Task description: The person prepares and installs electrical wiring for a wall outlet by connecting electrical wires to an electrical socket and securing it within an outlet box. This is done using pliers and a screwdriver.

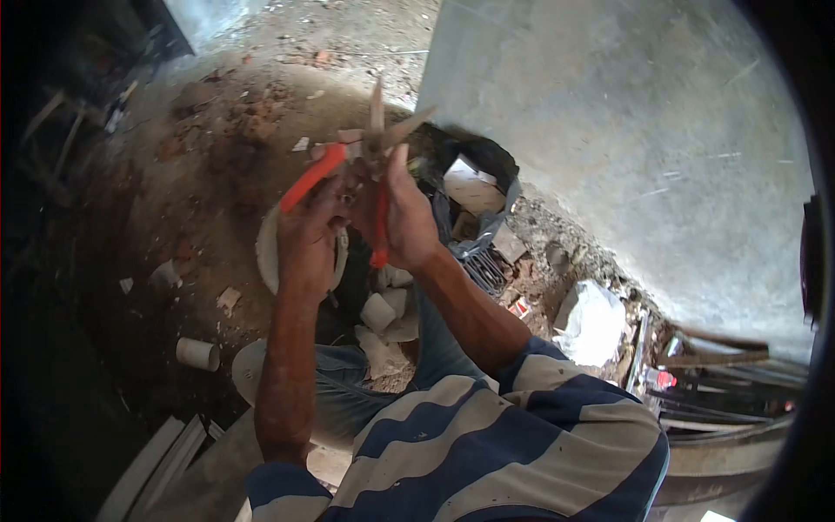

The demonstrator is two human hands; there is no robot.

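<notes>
Both my hands hold a pair of red-handled snips (377, 135) up in front of me, with the two pointed blades spread apart and aimed away. The left handle slants down beside my left hand (306, 222), whose fingers are closed around it. My right hand (410, 217) is wrapped round the other handle, its thumb raised near the pivot. Motion blurs the fingers a little, and whether anything small lies between the hands cannot be made out. Below them, partly hidden by my left forearm, is a round pale bucket rim (268, 252).
A black plastic bag (496, 161) with scraps stands right of my hands, against a grey wall panel (609, 113). A white sack (590, 322), a pale cylinder (198, 354) and rubble lie on the dirt floor. Strips and boards (722, 418) are stacked at the right.
</notes>
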